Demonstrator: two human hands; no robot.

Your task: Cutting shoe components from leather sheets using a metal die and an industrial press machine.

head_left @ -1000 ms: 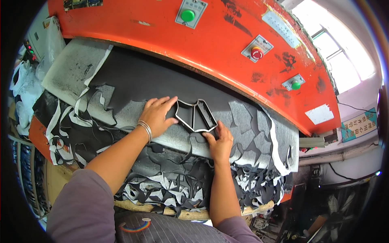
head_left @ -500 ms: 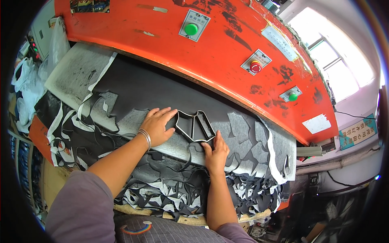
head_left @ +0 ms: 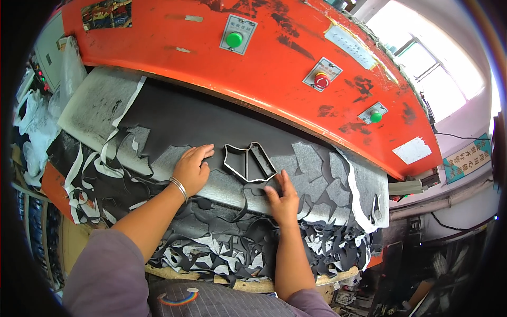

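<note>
A steel-edged cutting die [head_left: 246, 165] with a dividing wall inside stands on a dark sheet of material [head_left: 185, 116], close to its cut near edge. My left hand [head_left: 191, 170] is just left of the die, fingers stretched out and apart, with a gap between them and its wall. A metal bangle circles that wrist. By the die's near right corner is my right hand [head_left: 284, 201], its thumb and forefinger spread. Whether a right fingertip still touches the die I cannot tell. Neither hand holds anything.
An orange-red press beam [head_left: 174, 63] spans the far side, with green buttons [head_left: 234, 39] and a red stop button [head_left: 321, 81]. Under the sheet lies a pale, worn cutting board [head_left: 97, 100]. Black and white offcuts [head_left: 227, 253] heap along the near edge. Plastic bags [head_left: 37, 124] hang at left.
My left hand has come away from the die, moving left and slightly nearer. The right hand has eased back a little at the corner. The whole view has shifted slightly.
</note>
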